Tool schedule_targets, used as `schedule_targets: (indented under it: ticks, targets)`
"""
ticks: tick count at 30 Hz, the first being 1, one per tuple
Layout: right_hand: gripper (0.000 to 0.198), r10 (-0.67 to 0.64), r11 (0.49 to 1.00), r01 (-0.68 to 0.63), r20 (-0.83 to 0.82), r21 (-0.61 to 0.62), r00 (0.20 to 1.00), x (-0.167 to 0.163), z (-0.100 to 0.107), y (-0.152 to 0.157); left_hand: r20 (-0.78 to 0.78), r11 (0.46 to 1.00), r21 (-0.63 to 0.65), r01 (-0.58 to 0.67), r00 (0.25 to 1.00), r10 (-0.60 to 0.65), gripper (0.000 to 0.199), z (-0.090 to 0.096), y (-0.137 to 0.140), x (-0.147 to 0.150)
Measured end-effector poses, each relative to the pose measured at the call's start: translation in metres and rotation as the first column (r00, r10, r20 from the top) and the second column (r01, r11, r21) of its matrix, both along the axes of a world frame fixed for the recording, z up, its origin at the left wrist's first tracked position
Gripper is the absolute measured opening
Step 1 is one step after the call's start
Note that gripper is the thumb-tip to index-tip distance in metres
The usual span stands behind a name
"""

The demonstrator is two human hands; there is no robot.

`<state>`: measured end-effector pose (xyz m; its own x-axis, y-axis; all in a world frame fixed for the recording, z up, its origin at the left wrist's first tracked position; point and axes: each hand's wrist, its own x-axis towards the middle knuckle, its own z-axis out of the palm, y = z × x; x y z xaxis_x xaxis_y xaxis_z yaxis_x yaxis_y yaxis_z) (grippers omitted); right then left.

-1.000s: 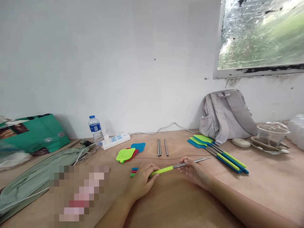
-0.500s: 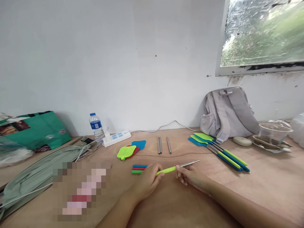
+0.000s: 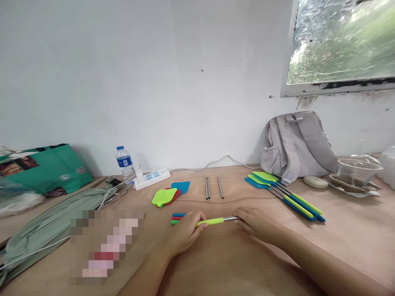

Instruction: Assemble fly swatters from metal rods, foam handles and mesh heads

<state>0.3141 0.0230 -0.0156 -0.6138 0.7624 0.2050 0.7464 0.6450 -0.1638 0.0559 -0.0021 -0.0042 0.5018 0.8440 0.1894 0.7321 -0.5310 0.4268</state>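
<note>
My left hand (image 3: 188,231) is closed round a yellow-green handle (image 3: 214,221). A metal tube (image 3: 229,218) sticks out of the handle's right end, and my right hand (image 3: 250,222) grips the tube's far end, covering its tip. Blue, red and green handles (image 3: 177,219) lie side by side, partly hidden behind my left hand. Beyond my hands are loose metal tubes (image 3: 220,188). Flat fly swatter heads (image 3: 165,197) in green, red and blue lie at the left. Several whole fly swatters (image 3: 290,201), blue and yellow-green, are piled to the right.
A white power strip (image 3: 152,179) and a water bottle (image 3: 124,162) stand near the wall. At the left are a green bag (image 3: 49,170) and a grey-green cloth item (image 3: 43,226). A grey backpack (image 3: 298,144), a beige oval case (image 3: 315,182) and a plastic cup (image 3: 358,168) are at the right.
My right hand has shifted from where handle and tube meet to the tube's far end. The handle has moved slightly left and levelled out in my left hand.
</note>
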Motion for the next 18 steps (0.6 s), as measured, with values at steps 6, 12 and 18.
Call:
schedule_targets:
  ticks: [6,12,18]
  targets:
    - [0.031,0.029,0.999,-0.035,0.151,0.041,0.988,-0.007,0.009,-0.016,-0.124,0.997,-0.072,-0.028,0.992,0.019,0.020,0.001,-0.002,0.003]
    - [0.032,0.072,0.997,-0.069,0.236,-0.019,0.969,-0.010,0.004,-0.018,-0.130,0.990,-0.135,-0.033,0.991,0.015,0.019,0.002,-0.009,0.009]
    - [0.030,0.101,0.995,-0.100,0.203,-0.016,0.974,-0.009,-0.010,-0.014,-0.175,0.988,-0.149,-0.032,0.984,0.006,0.019,0.007,-0.015,0.014]
